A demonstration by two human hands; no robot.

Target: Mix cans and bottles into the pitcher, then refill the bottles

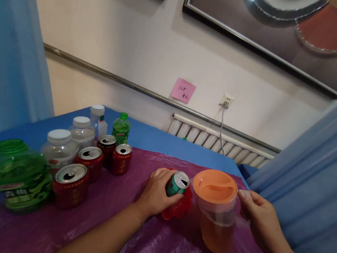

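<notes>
My left hand (155, 190) is wrapped round a green can (178, 183) with a silver top and an open mouth. Beneath the can and the hand is a red scalloped dish (180, 207), partly covered by them. To the right, my right hand (254, 207) grips the handle side of a clear pitcher (216, 231) with an orange lid (215, 186). Amber liquid fills its lower part. The pitcher is close beside the dish and slightly blurred; whether its base touches the table is unclear.
Opened red cans (70, 188) stand at the left beside white-lidded jars (59, 150), a large green bottle (20, 176) and a small green bottle (121, 128). Purple plastic sheeting (109, 227) covers part of the blue table (154, 137). A radiator (210, 141) is behind; blue curtains hang at both sides.
</notes>
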